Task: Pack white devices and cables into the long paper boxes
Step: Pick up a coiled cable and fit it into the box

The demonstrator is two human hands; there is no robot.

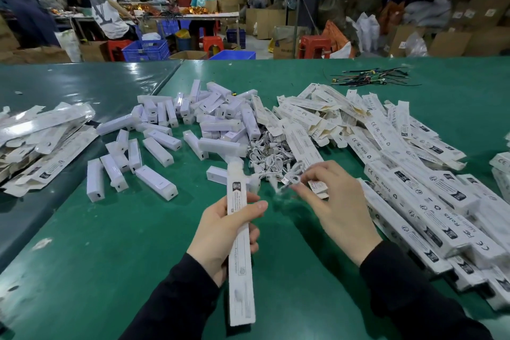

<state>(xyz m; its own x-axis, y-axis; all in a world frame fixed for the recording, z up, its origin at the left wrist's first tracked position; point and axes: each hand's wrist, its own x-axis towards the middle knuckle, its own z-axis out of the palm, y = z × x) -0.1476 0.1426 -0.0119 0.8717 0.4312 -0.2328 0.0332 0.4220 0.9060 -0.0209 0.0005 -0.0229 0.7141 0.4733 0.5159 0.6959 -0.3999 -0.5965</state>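
Observation:
My left hand grips a long white paper box upright, its open top end pointing away from me. My right hand pinches a small coiled white cable just right of the box's top. A tangle of white cables lies right behind it. Several white devices are heaped at the table's middle, with more scattered to the left. Printed long boxes are piled along the right.
The green table carries another stack of flat boxes at the left edge. A bundle of dark wires lies far right. People work at a distant table among blue crates and cartons.

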